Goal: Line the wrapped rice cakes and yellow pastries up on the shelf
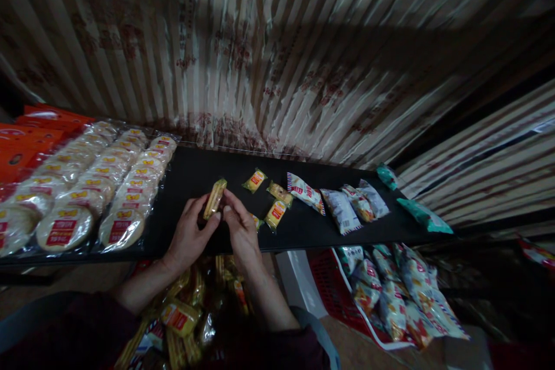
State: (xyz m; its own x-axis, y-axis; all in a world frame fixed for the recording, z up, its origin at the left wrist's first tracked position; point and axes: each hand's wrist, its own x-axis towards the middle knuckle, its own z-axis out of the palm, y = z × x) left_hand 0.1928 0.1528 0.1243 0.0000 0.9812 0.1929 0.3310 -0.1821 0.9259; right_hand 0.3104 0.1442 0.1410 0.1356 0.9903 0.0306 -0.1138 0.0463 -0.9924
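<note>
Over the black tabletop [191, 176], a yellow clear-wrapped biscuit packet [214, 199] is held on edge between both hands. My left hand [191, 237] grips its lower left side, thumb in front. At its right side, my right hand [243, 237] has thumb and fingers closed in against the packet. Just to the right lie several similar biscuit packets, including one packet with an orange label [275, 214] and another farther back [255, 180]. One more is partly hidden behind my right hand.
Rows of round wrapped crackers [124, 225] and orange packages [26, 144] fill the left end. White snack bags [340, 211] and a green bag [425, 215] lie rightward. Below stand a red basket [329, 283] of snack bags and a heap of yellow packets [180, 318]. A striped curtain [243, 58] hangs behind.
</note>
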